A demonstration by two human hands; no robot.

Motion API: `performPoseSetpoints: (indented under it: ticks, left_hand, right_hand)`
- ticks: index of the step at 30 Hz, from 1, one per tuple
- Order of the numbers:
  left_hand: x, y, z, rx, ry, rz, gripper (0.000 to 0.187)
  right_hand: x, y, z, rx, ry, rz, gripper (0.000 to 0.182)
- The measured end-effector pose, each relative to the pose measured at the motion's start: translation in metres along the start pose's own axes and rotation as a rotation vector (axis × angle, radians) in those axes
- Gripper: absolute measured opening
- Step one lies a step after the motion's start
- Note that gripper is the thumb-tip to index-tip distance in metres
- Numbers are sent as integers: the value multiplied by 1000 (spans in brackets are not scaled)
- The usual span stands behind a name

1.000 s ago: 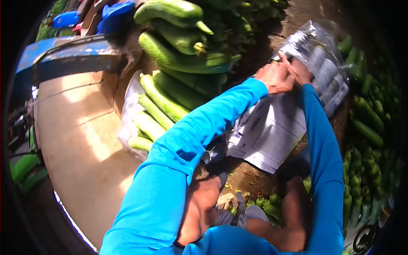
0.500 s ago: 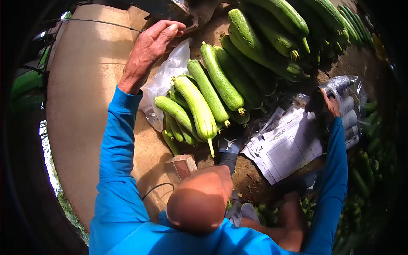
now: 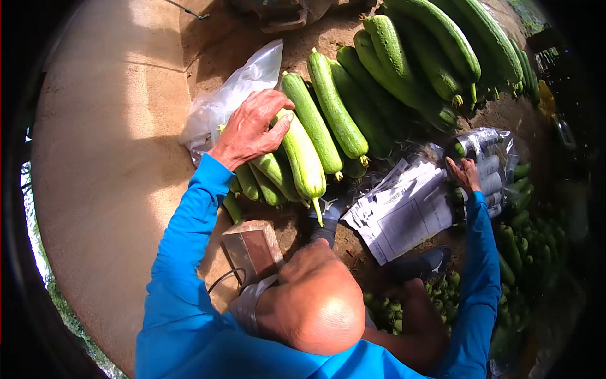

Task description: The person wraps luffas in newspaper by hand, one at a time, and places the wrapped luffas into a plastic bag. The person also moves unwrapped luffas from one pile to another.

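My left hand (image 3: pixel 254 126) lies over the upper end of a light green gourd (image 3: pixel 303 158), its thumb and fingers curved around that end. More gourds lie side by side next to it, and a clear plastic bag (image 3: pixel 218 101) is partly under and behind the hand. On the right, my right hand (image 3: pixel 464 174) rests with fingers apart at the edge of a plastic package of wrapped rolls (image 3: pixel 489 167). Printed papers (image 3: pixel 404 215) lie just to the left of that hand.
Large dark green gourds (image 3: pixel 404 63) are piled at the top right. A brick-like block (image 3: pixel 252 249) sits by my knee. Many small green vegetables (image 3: pixel 442 300) lie at the lower right. A pale curved surface (image 3: pixel 101 158) fills the left side.
My left hand has come down from the top left onto the light gourd. My right hand has drawn back to the near edge of the package. The view has shifted slightly.
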State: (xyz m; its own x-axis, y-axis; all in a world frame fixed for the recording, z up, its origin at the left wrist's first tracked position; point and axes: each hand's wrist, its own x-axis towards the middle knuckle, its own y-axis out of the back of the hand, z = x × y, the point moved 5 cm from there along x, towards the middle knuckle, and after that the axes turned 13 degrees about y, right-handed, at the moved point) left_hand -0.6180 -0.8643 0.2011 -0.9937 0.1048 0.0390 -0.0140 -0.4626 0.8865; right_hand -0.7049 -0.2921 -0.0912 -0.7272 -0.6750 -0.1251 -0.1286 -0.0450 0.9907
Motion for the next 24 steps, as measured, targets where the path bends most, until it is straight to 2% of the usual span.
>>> performPoseSetpoints:
  ticks: [1, 2, 3, 4, 5, 6, 7, 9, 10, 13, 14, 17, 19, 21, 24]
  left_hand:
    - [7, -8, 1, 29, -59, -1, 21]
    - [17, -14, 3, 40, -25, -95, 26]
    - [27, -18, 4, 56, -75, -98, 28]
    - [38, -21, 1, 78, -103, -106, 28]
    - [47, -22, -2, 107, -131, -116, 29]
    - [55, -21, -7, 115, -166, -133, 31]
    - [62, -17, -11, 123, -206, -149, 32]
    - [67, 0, -15, 135, -223, -152, 35]
    - [64, 6, -20, 149, -225, -162, 38]
    - [38, 8, -19, 273, -235, -262, 52]
    - [27, 3, -18, 325, -246, -326, 58]
    - [2, -18, -18, 386, -305, -387, 69]
    - [1, -27, -21, 426, -337, -363, 72]
    - [5, -34, -23, 449, -374, -354, 75]
    - [13, -39, -27, 475, -430, -390, 75]
  right_hand:
    - [8, 39, -41, 361, -362, -49, 33]
    - [6, 50, -68, 549, -432, 66, 36]
    - [-1, 55, -83, 736, -497, 185, 38]
    - [-9, 44, -99, 779, -467, 274, 37]
    - [-13, 61, -134, 726, -501, 333, 31]
    - [-15, 65, -167, 604, -391, 432, 27]
    - [-15, 79, -200, 652, -455, 360, 27]
    - [-28, 80, -256, 656, -483, 401, 33]
    - [-37, 78, -281, 528, -480, 393, 36]
    - [-71, 49, -337, 460, -706, 326, 53]
    - [-79, 40, -353, 454, -709, 320, 60]
    - [-93, 28, -386, 532, -731, 244, 87]
    - [-93, 31, -390, 462, -684, 152, 96]
    - [-97, 26, -389, 428, -673, 96, 98]
    - [-105, 27, -380, 406, -580, 44, 89]
